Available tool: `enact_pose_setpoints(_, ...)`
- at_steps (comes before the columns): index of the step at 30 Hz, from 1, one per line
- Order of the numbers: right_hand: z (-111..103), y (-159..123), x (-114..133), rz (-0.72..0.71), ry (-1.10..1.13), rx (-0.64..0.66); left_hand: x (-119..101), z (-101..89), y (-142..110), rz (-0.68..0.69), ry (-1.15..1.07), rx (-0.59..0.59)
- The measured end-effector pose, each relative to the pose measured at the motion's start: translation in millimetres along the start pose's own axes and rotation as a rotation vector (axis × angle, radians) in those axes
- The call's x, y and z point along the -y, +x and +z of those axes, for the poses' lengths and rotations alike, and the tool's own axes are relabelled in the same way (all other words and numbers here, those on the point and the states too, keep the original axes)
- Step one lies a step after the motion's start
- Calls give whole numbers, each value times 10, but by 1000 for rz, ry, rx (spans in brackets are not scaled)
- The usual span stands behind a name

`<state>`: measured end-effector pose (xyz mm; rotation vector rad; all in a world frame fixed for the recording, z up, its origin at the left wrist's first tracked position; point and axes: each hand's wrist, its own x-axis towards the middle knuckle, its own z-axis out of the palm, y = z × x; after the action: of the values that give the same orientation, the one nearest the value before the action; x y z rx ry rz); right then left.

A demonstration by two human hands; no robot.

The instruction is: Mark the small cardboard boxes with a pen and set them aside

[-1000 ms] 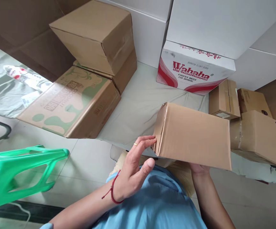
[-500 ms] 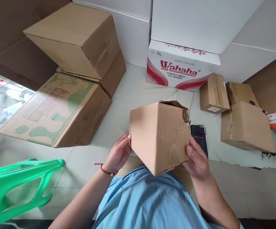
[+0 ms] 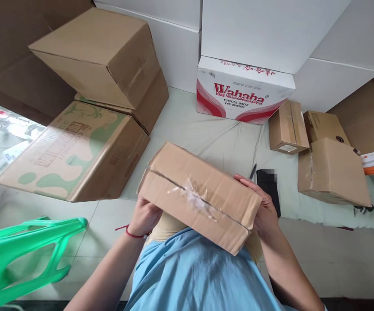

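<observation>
Between my two hands a brown cardboard box [image 3: 177, 172] is held tilted above the table's front edge and my lap. The face toward me has a seam down its length, with crumpled clear tape [image 3: 195, 196] around the middle. My left hand [image 3: 146, 216] grips the lower left end, its fingertips hidden beneath the box. At the right end my right hand [image 3: 263, 205] is closed on the side, some fingers out of sight behind it. Just right of that hand lies a black phone [image 3: 269, 192], and a dark pen [image 3: 253, 171] sits beside it.
Large cardboard boxes [image 3: 109, 160] are stacked at the left. A white and red Wahaha carton [image 3: 245, 93] stands against the wall. Smaller boxes [image 3: 332, 170] sit at the right on the pale cloth [image 3: 180, 112]. A green plastic stool [image 3: 38, 255] is at my lower left.
The box has been turned in my hands, so its taped, seamed face now shows instead of the plain sides and torn corner. The pen has come into view. The phone's screen has gone dark.
</observation>
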<state>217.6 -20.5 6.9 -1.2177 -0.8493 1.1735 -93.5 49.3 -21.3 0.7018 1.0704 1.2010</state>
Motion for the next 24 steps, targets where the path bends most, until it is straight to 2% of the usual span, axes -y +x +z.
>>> enact_pose_setpoints(3, -18, -16, -75, 33, -53, 33, -1, 89, 57, 31, -6, 41)
enact_pose_setpoints(6, 33, -73, -1, -12, -142, 61, -42, 190, 121, 17, 1, 66)
enact_pose_setpoints(9, 175, -177, 299, -141, -256, 33, -110, 312, 134, -87, 30, 108)
enact_pose_setpoints(12, 339, -295, 691, -242, -292, 14, -210, 465, 83, -210, 100, 207)
enact_pose_setpoints(14, 411, -345, 895, -268, -306, 6, -281, 535, 34, -234, 171, 277)
enact_pose_setpoints(16, 437, -353, 1006, -239, -354, -11, -338, 536, -12, -236, 270, 342)
enact_pose_setpoints(19, 447, -304, 1011, -139, -463, 9, -386, 423, -74, -235, 451, 418)
enact_pose_setpoints(21, 488, -260, 952, -104, -544, 61, -408, 339, -123, -174, 558, 409)
enact_pose_setpoints(24, 620, -226, 854, -141, -607, 142, -457, 290, -235, 0, 665, 298)
